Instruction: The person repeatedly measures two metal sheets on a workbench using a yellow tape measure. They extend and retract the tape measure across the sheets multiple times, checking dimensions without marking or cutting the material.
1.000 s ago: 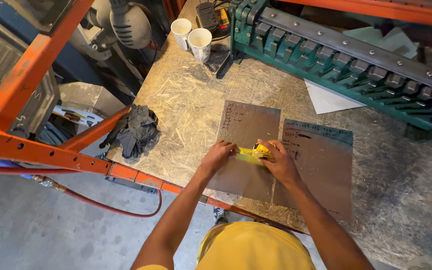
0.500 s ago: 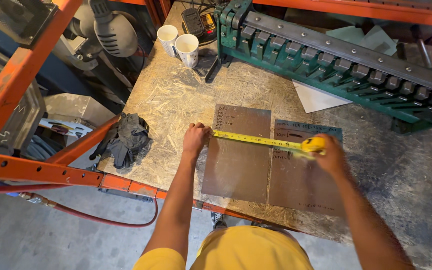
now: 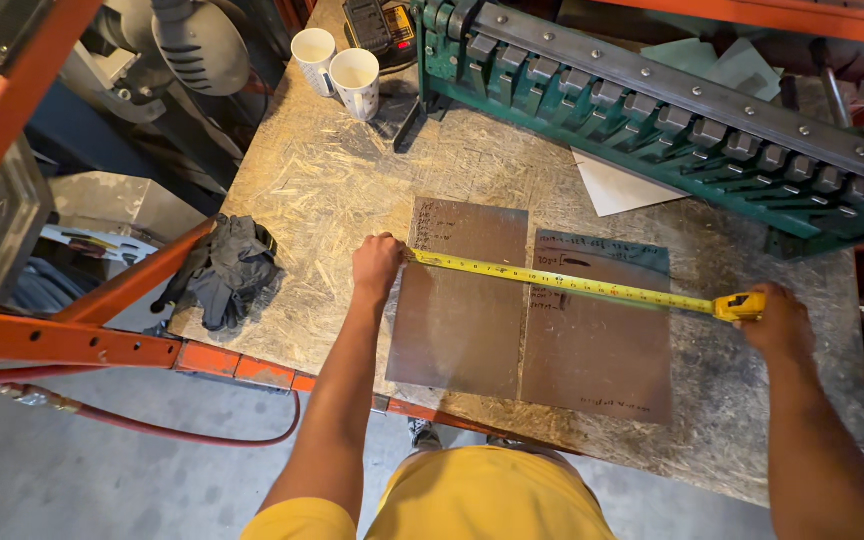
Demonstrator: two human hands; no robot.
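Note:
Two flat brown metal sheets lie side by side on the chipboard bench: the left sheet [image 3: 462, 310] and the right sheet [image 3: 597, 350]. A yellow tape measure blade [image 3: 562, 283] is stretched across both. My left hand [image 3: 378, 264] pins the blade's end at the left sheet's left edge. My right hand [image 3: 774, 322] grips the yellow tape measure case [image 3: 739, 306] past the right sheet's right edge.
A green sheet-metal brake [image 3: 672, 120] spans the back of the bench [image 3: 302, 180]. Two white paper cups [image 3: 342, 65] and a cordless tool battery [image 3: 377, 25] stand at the back left. Dark gloves [image 3: 227, 270] lie at the left edge. Orange rack beams [image 3: 72, 340] and a red hose [image 3: 172, 432] run below.
My right hand has drawn the tape case rightward from the sheets' middle to beyond the right sheet. My left hand has shifted left to the left sheet's edge, holding the blade end.

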